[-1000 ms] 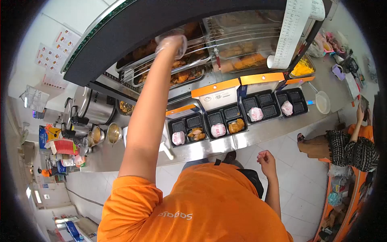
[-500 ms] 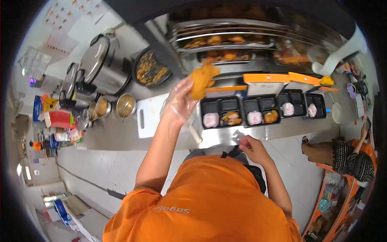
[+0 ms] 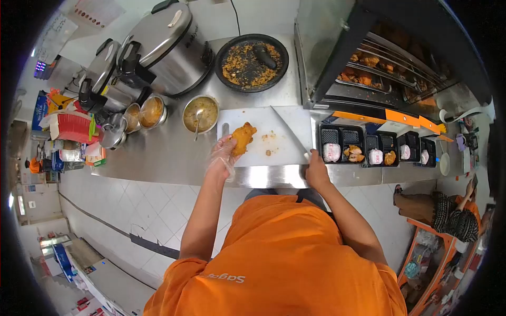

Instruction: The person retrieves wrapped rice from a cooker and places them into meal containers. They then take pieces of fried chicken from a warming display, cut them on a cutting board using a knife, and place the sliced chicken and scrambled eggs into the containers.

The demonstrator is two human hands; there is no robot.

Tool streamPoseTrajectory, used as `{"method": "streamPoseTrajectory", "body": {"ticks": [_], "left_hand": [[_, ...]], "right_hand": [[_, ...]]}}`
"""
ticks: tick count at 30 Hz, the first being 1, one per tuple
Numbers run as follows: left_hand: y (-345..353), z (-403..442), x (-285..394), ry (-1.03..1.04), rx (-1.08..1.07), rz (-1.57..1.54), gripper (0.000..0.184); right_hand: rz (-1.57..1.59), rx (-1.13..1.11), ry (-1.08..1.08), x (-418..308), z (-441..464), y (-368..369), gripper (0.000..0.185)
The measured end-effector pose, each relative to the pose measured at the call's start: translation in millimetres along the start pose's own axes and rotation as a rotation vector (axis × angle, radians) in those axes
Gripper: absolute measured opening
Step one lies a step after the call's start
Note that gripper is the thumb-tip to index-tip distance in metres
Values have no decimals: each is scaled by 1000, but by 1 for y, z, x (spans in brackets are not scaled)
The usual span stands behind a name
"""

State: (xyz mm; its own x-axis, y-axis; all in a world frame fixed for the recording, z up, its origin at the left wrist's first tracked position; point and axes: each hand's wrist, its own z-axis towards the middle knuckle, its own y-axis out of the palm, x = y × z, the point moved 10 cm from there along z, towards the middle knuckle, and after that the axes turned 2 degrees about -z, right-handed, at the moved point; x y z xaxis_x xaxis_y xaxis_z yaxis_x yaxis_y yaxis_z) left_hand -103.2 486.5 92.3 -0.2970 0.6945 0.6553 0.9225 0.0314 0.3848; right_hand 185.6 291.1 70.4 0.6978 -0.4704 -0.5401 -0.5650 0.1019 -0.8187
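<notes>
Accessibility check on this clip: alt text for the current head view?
A gloved left hand holds a golden fried piece at the left end of a white cutting board, while the right hand grips a knife. Open black meal boxes sit right; steel cookers left.

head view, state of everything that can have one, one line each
Chicken piece: held in the gloved left hand
Knife: handle gripped by the right hand
Cutting board: lying flat, dotted with crumbs
Black food boxes: open, partly filled
Large cooker: lid shut
Black mortar: holding crumbly mix, pestle inside
Metal bowl: part-filled, spoon in it
</notes>
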Motion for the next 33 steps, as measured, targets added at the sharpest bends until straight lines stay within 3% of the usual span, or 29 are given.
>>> {"method": "streamPoseTrajectory", "body": {"ticks": [1,3,6,10,14,17,19,23,24,27,30,33], "left_hand": [[-4,3,2,9,16,-1,34],[-15,12,1,25,9,-76,34],[-29,18,-3,54,22,-165,34],[-54,36,-17,15,131,-92,33],[-61,54,-33,74,105,77,34],[-47,68,-53,86,59,196,36],[-24,67,-67,75,-38,273,37],[0,90,-95,462,-200,723,45],[17,50,-61,437,-102,891,41],[4,57,-52,765,-71,1045,37],[-23,61,-46,549,-179,832,44],[35,4,-12,878,-416,1229,48]], "right_hand": [[15,12,18,-8,-4,-14,41],[128,-183,64,-31,-11,-7,41],[239,-399,-98,-51,-28,43,46],[141,-202,-378,-78,-38,42,49],[9,-297,43,-21,-21,13,47],[-116,-152,61,-4,-5,-1,27],[-40,-90,-64,-26,5,-7,24],[-128,-214,-147,-90,28,-6,22],[-186,-262,-128,-103,34,-4,21],[-334,-394,-72,-124,40,-5,18],[-395,-473,-39,-128,27,-8,20],[-370,-469,16,-121,4,-3,20]]}}
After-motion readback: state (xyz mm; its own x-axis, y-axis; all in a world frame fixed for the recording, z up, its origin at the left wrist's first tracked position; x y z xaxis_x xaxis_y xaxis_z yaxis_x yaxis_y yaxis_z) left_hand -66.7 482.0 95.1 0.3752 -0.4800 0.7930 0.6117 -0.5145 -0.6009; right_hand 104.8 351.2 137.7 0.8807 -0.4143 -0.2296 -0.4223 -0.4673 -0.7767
